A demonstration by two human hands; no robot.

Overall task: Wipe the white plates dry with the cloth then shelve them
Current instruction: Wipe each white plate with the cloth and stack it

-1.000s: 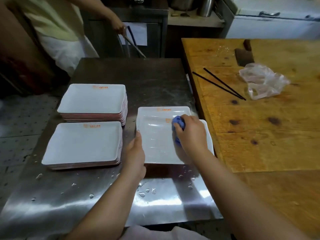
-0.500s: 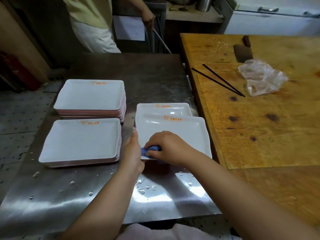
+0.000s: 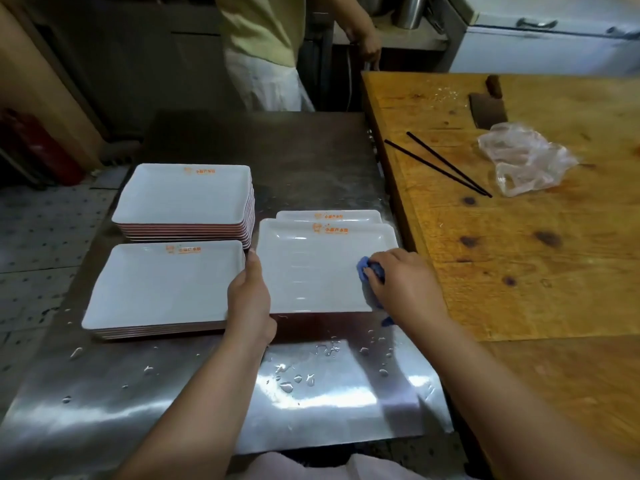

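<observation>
A white rectangular plate (image 3: 311, 265) with an orange logo lies on the wet steel table (image 3: 173, 393), partly over another plate (image 3: 346, 214). My left hand (image 3: 250, 299) grips its left edge. My right hand (image 3: 405, 289) presses a blue cloth (image 3: 372, 273) onto the plate's right side; most of the cloth is hidden under my palm. Two stacks of the same white plates stand to the left: a near stack (image 3: 162, 285) and a taller far stack (image 3: 183, 195).
A wooden table (image 3: 554, 254) borders the steel one on the right, holding black chopsticks (image 3: 440, 166), a crumpled clear plastic bag (image 3: 523, 161) and a cleaver (image 3: 488, 107). A person in a white apron (image 3: 266, 64) stands beyond the table. Water drops lie near the front edge.
My right hand has swept the cloth from the plate's far middle to its near left edge and then to its right side. The person behind has moved to the right.
</observation>
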